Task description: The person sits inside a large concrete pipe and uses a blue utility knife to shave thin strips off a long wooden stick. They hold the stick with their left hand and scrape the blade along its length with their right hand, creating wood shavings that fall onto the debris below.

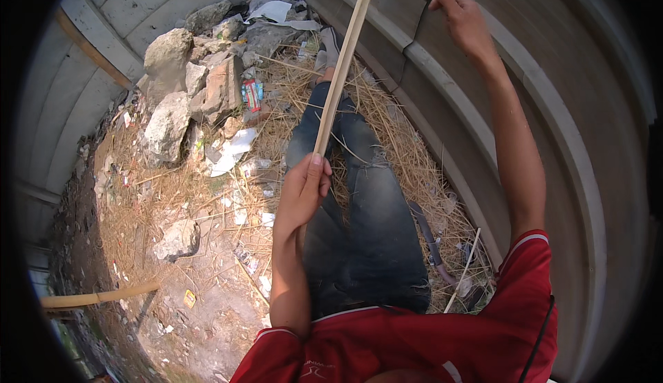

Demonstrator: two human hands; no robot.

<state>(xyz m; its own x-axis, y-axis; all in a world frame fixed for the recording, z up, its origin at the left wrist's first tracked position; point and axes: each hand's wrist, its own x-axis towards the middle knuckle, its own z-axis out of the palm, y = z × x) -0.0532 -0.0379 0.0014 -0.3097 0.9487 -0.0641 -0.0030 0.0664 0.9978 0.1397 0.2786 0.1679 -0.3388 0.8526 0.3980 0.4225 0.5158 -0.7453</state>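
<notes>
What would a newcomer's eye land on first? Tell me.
The long pale strip in the left hand stands out, slanting up to the top edge. Next come the bright red shirt along the lower edge and the heap of rocks at upper left.

The strip [347,58] is tan, the shirt [407,341] red.

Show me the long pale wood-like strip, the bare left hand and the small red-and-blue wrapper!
Long pale wood-like strip [344,65]: head view, its middle length.
Bare left hand [304,188]: head view, middle of the hand.
Small red-and-blue wrapper [252,95]: head view, its middle.
</notes>
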